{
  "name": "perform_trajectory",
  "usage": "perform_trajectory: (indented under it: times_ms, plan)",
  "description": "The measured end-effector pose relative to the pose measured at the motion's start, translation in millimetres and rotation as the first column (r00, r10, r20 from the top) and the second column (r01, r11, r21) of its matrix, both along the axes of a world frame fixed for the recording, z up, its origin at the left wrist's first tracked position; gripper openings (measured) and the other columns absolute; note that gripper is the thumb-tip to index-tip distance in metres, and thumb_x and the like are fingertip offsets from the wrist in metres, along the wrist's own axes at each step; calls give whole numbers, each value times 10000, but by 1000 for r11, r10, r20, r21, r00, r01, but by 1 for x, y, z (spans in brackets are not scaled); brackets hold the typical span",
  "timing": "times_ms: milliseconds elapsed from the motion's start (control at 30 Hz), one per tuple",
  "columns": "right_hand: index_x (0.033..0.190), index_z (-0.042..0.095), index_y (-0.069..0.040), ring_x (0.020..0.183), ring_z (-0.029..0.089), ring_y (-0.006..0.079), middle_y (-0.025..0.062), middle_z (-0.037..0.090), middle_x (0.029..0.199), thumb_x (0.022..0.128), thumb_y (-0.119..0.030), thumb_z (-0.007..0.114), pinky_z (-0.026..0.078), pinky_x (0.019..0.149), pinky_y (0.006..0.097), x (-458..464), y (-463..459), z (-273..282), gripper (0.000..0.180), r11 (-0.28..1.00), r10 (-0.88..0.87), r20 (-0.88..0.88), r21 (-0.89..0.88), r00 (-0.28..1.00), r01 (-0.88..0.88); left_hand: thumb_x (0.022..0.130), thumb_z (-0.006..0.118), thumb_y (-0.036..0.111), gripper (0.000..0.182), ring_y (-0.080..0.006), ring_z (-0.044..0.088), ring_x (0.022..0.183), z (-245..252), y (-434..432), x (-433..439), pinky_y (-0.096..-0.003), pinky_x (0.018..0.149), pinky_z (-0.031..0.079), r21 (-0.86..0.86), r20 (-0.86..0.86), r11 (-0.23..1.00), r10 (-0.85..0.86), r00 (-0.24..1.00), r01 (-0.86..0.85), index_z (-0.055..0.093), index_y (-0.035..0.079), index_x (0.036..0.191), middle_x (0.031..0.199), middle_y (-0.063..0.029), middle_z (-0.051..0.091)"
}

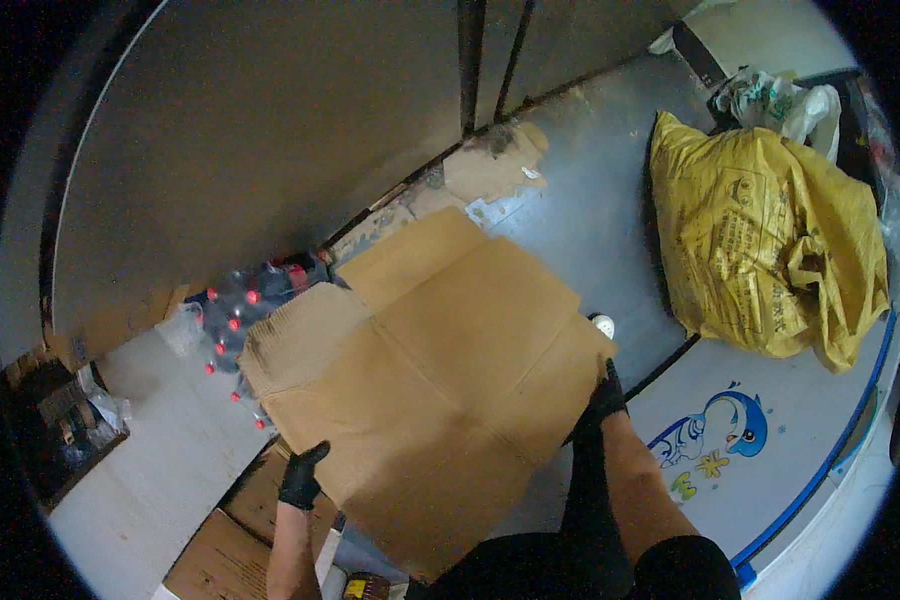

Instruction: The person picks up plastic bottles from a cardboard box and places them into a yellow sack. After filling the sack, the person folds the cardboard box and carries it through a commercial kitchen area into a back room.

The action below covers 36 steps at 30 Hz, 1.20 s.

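Observation:
A large flattened cardboard box [435,390] with fold creases and spread flaps is held up in front of me. My left hand [301,476], in a black glove, grips its lower left edge, thumb on the near face and fingers hidden behind. On the right edge my right hand [607,394], also gloved in black, holds the sheet; most of its fingers are out of sight. Beyond the left flap stand several clear plastic bottles [232,322] with red caps, partly covered by the cardboard.
At right lies a full yellow woven sack [765,240], beside a white panel with a dolphin picture [746,431]. Closed cardboard boxes [221,559] sit at lower left. A brown wall panel [270,127] rises ahead. Flat cardboard scraps [495,165] lie on the floor along it.

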State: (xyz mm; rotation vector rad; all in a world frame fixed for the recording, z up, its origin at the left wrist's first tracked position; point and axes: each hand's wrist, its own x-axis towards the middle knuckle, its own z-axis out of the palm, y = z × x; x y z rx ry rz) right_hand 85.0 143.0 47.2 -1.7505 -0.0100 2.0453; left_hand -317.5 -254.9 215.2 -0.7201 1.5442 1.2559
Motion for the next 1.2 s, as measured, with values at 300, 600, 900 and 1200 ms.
perform_trajectory:
  times_ms: [300, 600, 900, 1200]
  plan:
    - [1289, 525, -47, 1048, 590, 251, 99, 620, 1179, 898, -359, 647, 480, 927, 414, 37, 59, -12, 515, 842, 522, 125, -233, 844, -487, 776, 734, 73, 600, -268, 576, 1103, 49, -57, -42, -397, 941, 476, -208, -96, 962, -200, 975, 176, 499, 28, 1326, 1240, -94, 596]
    - [1171, 595, -82, 881, 577, 204, 62, 624, 1018, 903, -344, 635, 497, 720, 393, 77, 149, 15, 377, 597, 755, -244, -128, 609, -792, 680, 794, 23, 769, -295, 518, 1202, 174, -151, -26, -414, 994, 433, -195, -219, 980, -88, 972, 44, 457, 27, 1371, 1318, -112, 552]
    - [1150, 621, -37, 923, 597, 199, 90, 638, 1060, 824, -256, 741, 491, 795, 338, -126, 196, 161, 410, -147, 977, -162, -39, -139, -988, 661, 820, 54, 781, -259, 521, 1188, 368, -152, 107, -405, 987, 435, -206, -453, 977, -46, 891, -54, 456, 9, 1351, 1289, -110, 568]
    - [1320, 471, 7, 1057, 583, 298, 137, 612, 1168, 671, -14, 806, 519, 847, 419, -181, 135, 433, 731, -281, 960, 85, 345, -269, -895, 746, 800, 137, 611, -208, 591, 1063, 479, -148, 324, -352, 894, 497, -74, -608, 803, 434, 664, -592, 535, 2, 1280, 1199, -97, 620]
